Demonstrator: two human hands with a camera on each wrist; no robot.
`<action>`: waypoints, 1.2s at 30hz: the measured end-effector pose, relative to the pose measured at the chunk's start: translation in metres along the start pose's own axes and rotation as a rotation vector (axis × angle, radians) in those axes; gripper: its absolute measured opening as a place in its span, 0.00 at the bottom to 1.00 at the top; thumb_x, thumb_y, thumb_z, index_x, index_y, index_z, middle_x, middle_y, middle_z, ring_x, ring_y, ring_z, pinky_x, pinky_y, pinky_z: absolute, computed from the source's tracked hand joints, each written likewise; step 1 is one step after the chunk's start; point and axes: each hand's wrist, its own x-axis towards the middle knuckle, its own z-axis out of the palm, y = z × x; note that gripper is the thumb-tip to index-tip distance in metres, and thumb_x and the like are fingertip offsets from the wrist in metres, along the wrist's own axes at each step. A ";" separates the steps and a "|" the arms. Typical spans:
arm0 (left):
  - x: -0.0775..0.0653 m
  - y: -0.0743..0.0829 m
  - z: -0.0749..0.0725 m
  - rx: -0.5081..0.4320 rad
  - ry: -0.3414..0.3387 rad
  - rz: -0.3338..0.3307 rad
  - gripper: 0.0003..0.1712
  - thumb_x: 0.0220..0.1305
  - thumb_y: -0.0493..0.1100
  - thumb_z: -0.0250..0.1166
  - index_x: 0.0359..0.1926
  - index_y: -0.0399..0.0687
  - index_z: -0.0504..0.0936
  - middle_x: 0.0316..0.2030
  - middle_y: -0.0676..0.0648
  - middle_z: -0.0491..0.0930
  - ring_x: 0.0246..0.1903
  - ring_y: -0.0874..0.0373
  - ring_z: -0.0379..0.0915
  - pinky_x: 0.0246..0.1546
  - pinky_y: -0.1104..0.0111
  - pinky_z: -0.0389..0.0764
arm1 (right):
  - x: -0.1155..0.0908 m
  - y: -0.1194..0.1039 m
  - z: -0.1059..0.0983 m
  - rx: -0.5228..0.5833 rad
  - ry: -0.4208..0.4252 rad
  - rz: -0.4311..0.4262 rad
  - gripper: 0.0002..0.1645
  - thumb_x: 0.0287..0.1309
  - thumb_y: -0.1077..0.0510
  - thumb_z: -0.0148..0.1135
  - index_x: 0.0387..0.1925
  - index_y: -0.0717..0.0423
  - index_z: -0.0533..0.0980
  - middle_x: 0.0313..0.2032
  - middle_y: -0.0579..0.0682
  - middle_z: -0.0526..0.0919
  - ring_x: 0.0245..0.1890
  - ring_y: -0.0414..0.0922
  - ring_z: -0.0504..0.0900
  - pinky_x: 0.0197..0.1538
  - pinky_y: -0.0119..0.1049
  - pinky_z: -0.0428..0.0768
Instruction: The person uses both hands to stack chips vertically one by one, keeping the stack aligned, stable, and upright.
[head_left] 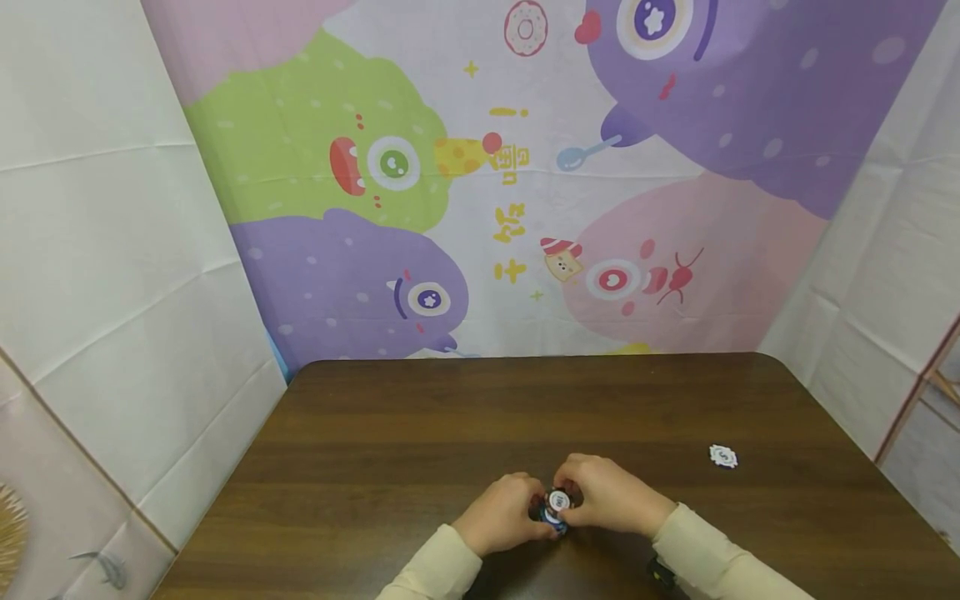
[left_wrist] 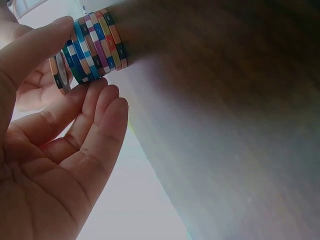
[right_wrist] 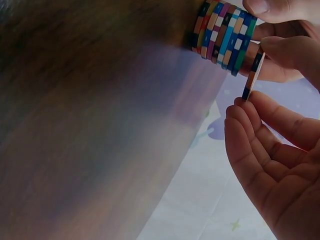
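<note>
A stack of several multicoloured poker chips (left_wrist: 96, 46) stands on the wooden table, seen from its edge in both wrist views. My left hand (head_left: 501, 515) grips the stack between thumb and fingers near its top. My right hand (head_left: 618, 497) pinches a single poker chip (right_wrist: 254, 75), orange and dark at the rim with a white printed centre. That chip is tilted slightly against the stack's top face and sits partly off to one side. In the head view it covers part of a blue chip (head_left: 553, 522) at the top of the stack.
A white poker chip (head_left: 723, 456) lies flat on the table (head_left: 360, 450), right of my hands. Behind the table's far edge hangs a cloth (head_left: 517, 317) with cartoon monsters, and pale cloth walls (head_left: 135, 208) stand on both sides.
</note>
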 end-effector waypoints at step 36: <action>0.000 0.003 -0.001 0.044 0.008 0.022 0.21 0.47 0.51 0.77 0.42 0.48 0.85 0.35 0.55 0.82 0.33 0.70 0.71 0.34 0.76 0.75 | -0.001 -0.004 0.004 0.004 -0.047 -0.033 0.17 0.48 0.53 0.74 0.40 0.54 0.83 0.36 0.41 0.81 0.34 0.32 0.75 0.38 0.26 0.76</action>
